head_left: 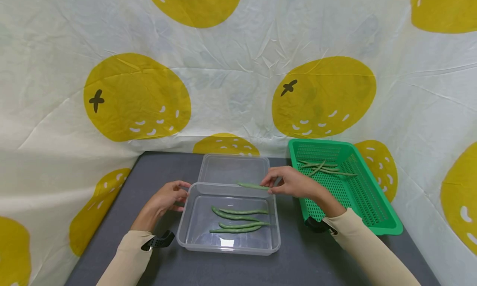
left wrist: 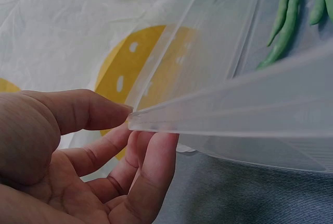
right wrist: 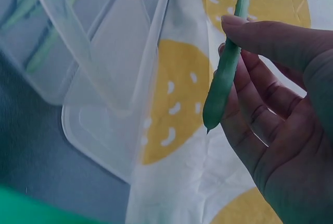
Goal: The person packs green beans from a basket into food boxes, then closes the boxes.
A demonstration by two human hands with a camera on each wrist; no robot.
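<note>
My right hand (head_left: 288, 182) pinches a green bean (head_left: 253, 186) between thumb and fingers, above the far right part of a clear plastic container (head_left: 229, 249). In the right wrist view the held bean (right wrist: 223, 78) points away from the palm, its tapered tip low. My left hand (head_left: 169, 199) holds the container's left rim; the left wrist view shows thumb and fingers pinching its edge (left wrist: 156, 122). Several green beans (head_left: 238, 217) lie roughly side by side on the container's floor. To the right, a green plastic basket (head_left: 372, 186) holds several more beans (head_left: 328, 170) near its far end.
A clear lid (head_left: 234, 166) lies flat behind the container on the dark grey table (head_left: 298, 261). Behind the table hangs a pale cloth (head_left: 231, 91) printed with large yellow fruit. The basket's raised wall stands beside my right forearm.
</note>
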